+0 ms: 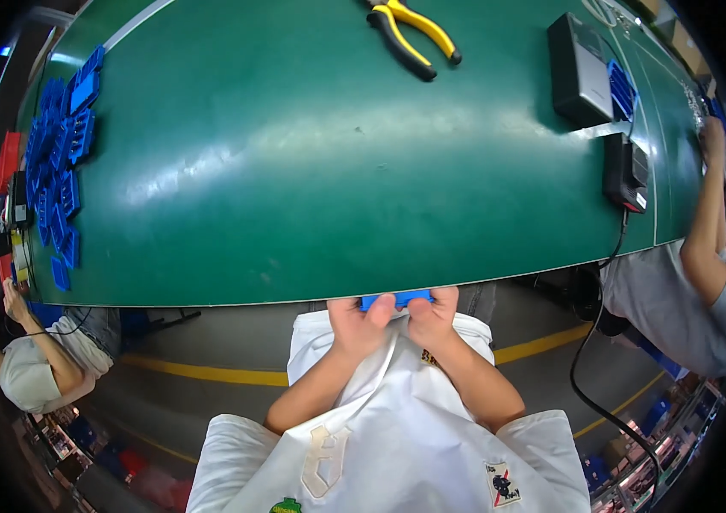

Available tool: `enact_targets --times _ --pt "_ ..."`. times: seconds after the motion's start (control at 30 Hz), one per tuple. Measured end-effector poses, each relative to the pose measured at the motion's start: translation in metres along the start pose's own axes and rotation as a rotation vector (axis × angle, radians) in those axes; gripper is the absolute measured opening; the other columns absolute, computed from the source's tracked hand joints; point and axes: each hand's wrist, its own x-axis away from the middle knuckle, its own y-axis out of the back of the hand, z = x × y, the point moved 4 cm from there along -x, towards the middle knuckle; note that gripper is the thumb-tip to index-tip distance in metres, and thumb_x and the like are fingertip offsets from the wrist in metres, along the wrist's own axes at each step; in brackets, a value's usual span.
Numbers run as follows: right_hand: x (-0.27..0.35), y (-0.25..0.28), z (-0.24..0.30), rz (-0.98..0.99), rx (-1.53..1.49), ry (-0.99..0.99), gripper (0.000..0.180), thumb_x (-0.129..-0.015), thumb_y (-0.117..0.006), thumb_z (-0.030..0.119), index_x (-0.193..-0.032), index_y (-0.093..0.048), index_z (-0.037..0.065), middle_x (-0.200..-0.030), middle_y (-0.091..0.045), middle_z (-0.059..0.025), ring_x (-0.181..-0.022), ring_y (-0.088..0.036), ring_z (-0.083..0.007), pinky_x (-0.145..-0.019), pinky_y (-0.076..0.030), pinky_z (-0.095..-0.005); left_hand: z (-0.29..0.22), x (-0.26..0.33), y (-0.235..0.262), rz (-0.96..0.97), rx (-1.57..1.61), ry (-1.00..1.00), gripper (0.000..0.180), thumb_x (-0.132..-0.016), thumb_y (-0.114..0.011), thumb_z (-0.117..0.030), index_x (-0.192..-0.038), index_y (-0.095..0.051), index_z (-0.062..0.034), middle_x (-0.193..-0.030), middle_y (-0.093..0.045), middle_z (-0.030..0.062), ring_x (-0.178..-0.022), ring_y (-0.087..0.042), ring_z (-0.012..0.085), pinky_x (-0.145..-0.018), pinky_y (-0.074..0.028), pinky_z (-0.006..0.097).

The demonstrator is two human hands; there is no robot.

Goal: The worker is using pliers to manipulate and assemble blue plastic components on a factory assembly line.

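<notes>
At the near edge of the green table [294, 214], close to my body, I hold a small blue plastic part [397, 298] between both hands. My left hand [361, 323] grips its left end, with the thumb on top. My right hand [434, 318] closes on the right end, its thumb pointing inward. Much of the part is covered by my fingers, so its full shape is hidden. A heap of similar-looking blue plastic parts [59, 162] lies at the table's left side.
Pliers with yellow and black handles [414, 38] lie at the far middle. To the right stand a grey-black box [581, 73] and a black device [626, 173] with a cable [575, 376] hanging off the edge. One person [55, 359] sits left, another [679, 282] right.
</notes>
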Motion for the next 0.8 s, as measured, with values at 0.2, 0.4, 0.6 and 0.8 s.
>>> enact_targets --times 0.2,0.4,0.6,0.8 --pt "0.001 -0.004 0.025 0.183 0.111 -0.108 0.028 -0.086 -0.066 0.017 -0.107 -0.062 -0.001 -0.097 -0.065 -0.0101 -0.073 -0.062 -0.0148 -0.068 -0.051 -0.027 0.005 0.02 0.019 0.256 -0.084 0.115 0.062 -0.086 -0.062 -0.05 -0.116 -0.053 0.0037 -0.088 -0.06 0.0068 -0.07 -0.058 0.0129 -0.059 -0.048 0.027" --pt "0.002 -0.01 0.054 0.032 -0.049 -0.152 0.016 -0.091 -0.053 0.004 -0.103 -0.06 -0.005 -0.088 -0.064 -0.0091 -0.062 -0.059 -0.0134 -0.054 -0.048 -0.0258 0.004 0.026 -0.001 0.29 0.189 0.378 0.067 -0.087 -0.054 -0.057 -0.115 -0.051 0.0034 -0.102 -0.06 0.0134 -0.073 -0.061 0.0192 -0.053 -0.049 0.029" --pt "-0.004 -0.014 0.057 -0.006 0.005 -0.222 0.015 -0.093 -0.053 0.007 -0.101 -0.058 -0.005 -0.076 -0.061 -0.0071 -0.056 -0.057 -0.012 -0.051 -0.046 -0.0254 0.001 0.018 -0.004 0.225 0.131 0.396 0.072 -0.087 -0.049 -0.062 -0.112 -0.052 0.0054 -0.095 -0.062 0.015 -0.068 -0.062 0.0209 -0.05 -0.049 0.03" --pt "-0.003 -0.007 0.049 -0.003 0.054 -0.167 0.017 -0.092 -0.056 0.012 -0.096 -0.058 -0.004 -0.065 -0.058 -0.0042 -0.051 -0.054 -0.0101 -0.047 -0.043 -0.0246 0.004 0.024 -0.006 0.195 0.067 0.32 0.061 -0.092 -0.048 -0.054 -0.106 -0.053 0.005 -0.091 -0.062 0.0139 -0.066 -0.062 0.0196 -0.049 -0.05 0.029"
